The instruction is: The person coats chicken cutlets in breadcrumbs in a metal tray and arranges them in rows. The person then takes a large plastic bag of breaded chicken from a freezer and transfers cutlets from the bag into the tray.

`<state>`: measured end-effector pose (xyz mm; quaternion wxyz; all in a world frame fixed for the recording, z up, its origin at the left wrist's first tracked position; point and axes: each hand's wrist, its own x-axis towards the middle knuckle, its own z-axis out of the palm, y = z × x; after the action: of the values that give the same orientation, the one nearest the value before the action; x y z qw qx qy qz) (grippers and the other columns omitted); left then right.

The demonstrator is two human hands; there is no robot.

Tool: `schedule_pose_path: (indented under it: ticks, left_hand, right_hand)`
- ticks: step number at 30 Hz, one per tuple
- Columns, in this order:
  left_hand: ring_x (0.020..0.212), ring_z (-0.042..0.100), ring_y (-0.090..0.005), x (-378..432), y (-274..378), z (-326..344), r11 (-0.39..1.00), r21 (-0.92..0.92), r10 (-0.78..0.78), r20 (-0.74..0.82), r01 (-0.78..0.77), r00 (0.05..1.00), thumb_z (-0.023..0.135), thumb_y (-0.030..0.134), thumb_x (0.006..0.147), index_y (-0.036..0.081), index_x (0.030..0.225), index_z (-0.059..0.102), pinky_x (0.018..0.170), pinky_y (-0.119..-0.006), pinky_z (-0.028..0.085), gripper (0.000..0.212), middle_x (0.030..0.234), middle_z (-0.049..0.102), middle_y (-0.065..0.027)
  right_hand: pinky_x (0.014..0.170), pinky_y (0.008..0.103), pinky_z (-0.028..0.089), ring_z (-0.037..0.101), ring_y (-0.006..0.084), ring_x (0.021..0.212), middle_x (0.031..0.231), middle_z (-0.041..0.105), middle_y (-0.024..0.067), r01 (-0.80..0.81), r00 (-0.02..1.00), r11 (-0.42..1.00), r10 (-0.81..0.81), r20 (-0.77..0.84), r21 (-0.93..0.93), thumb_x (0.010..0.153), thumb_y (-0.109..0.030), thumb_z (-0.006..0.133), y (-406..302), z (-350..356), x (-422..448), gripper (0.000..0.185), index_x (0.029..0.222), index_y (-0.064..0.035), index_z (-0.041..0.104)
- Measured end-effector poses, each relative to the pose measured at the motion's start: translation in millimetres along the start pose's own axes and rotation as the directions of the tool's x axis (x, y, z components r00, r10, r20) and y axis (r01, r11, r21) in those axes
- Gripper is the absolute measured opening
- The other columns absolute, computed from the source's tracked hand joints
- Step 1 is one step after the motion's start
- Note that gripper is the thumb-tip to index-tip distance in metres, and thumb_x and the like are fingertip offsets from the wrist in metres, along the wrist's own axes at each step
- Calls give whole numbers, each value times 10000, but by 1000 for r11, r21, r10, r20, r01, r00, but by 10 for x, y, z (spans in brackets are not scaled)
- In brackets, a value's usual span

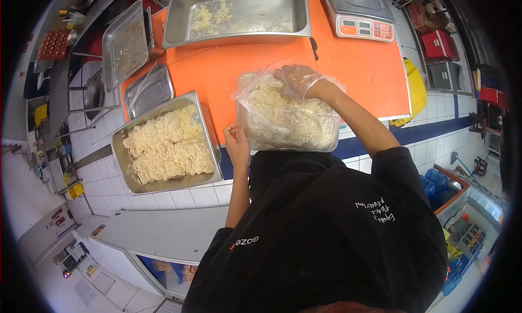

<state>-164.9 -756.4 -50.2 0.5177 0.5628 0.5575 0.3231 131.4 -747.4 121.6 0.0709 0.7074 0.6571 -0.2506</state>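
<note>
A rectangular tub (285, 143) lined with a clear plastic bag stands at the table's front edge, against my shirt. Pale breadcrumbs (269, 97) fill it. My right hand (299, 80), in a clear plastic glove, rests on the crumbs at the back of the tub; whether its fingers hold anything is hidden. At the tub's left side is my bare left hand (236, 139), fingers bent close to the bag's edge; its grip is unclear. To the left, a deep steel pan (122, 143) holds rows of crumb-coated pieces (171, 143).
A large steel pan (281, 9) with scattered crumbs stands at the back of the orange table (367, 76). A digital scale (363, 23) sits at the back right. Leftward are a small metal tray (151, 86) and a larger soiled tray (126, 43). A yellow object (414, 92) adjoins the right edge.
</note>
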Motion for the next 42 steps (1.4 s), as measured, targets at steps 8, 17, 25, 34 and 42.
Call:
schedule_pose_path:
  ticks: [8,17,25,34,42]
  left_hand:
    - [1072,683,-337,124,86,46,995,77,64,2,-64,998,615,320,1082,-12,1234,638,983,-432,511,366,1108,714,-173]
    - [1159,680,-447,682,-62,122,913,401,-142,139,76,980,471,473,1103,-18,1196,716,1036,-522,492,556,1176,738,-264]
    - [1142,688,-448,534,-117,108,917,367,-210,109,157,972,465,515,1108,-45,1141,713,1002,-528,503,613,1160,740,-270]
    - [1147,682,-466,110,-194,110,916,299,-298,58,268,953,443,527,1123,-52,1180,670,998,-520,505,625,1169,727,-282]
    - [1129,683,-464,-253,-234,157,941,208,-273,-3,267,962,463,493,1129,-65,1166,666,973,-510,513,595,1160,715,-302]
  right_hand:
    - [1096,514,510,663,408,1229,1255,688,236,28,997,995,-35,-74,-91,967,-287,577,80,215,33,492,1376,-19,626]
    - [1066,532,506,668,418,1173,1206,699,250,164,955,984,-176,-238,-70,1001,-301,569,182,293,42,423,1320,-36,651]
    - [1167,543,460,614,429,1319,1446,621,243,97,977,994,-87,-195,44,1108,-435,472,295,98,10,542,1535,-104,518]
    - [1173,472,477,613,422,1354,1492,616,256,-116,918,881,271,-288,459,1096,-450,489,-35,-275,-212,612,1590,-90,487]
    - [951,510,556,695,421,1093,1100,730,223,163,985,972,-169,-27,-168,1071,-303,521,-176,-412,-87,347,1278,-35,594]
